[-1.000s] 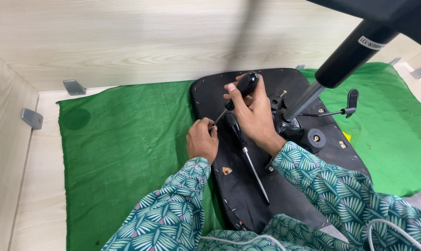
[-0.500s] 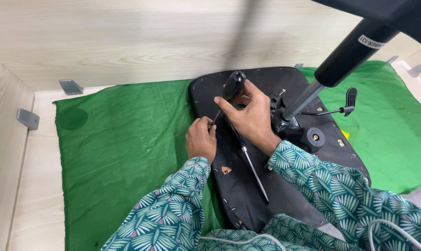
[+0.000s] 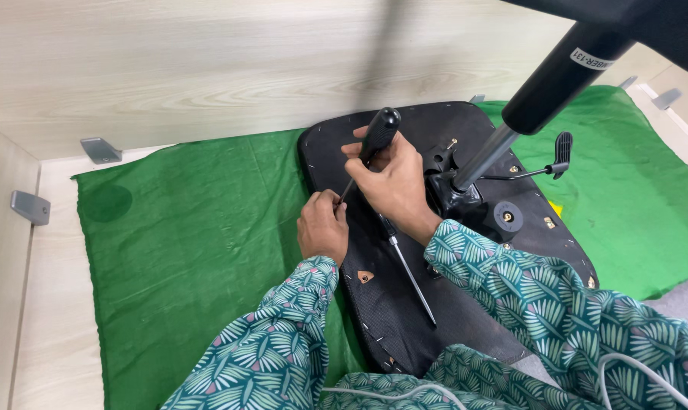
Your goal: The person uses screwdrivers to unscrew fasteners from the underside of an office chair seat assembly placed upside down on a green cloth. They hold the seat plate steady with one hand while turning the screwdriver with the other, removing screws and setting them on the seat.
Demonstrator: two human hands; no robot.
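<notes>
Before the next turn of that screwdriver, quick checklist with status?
1. Right hand gripped on the black-handled screwdriver: ok, fingers wrapped around the handle.
2. Tip seated in a fastener: cannot tell, the left hand covers the tip.
3. Left hand steadying at the tip, on the edge of the upturned chair seat: ok.
4. Seat flat on the green cloth: ok, it lies underside up.
5. Second screwdriver lying loose on the seat beside the right wrist: not ok, a bump could roll it.
6. Gas-lift column away from the hands: ok, it rises to their right.
</notes>
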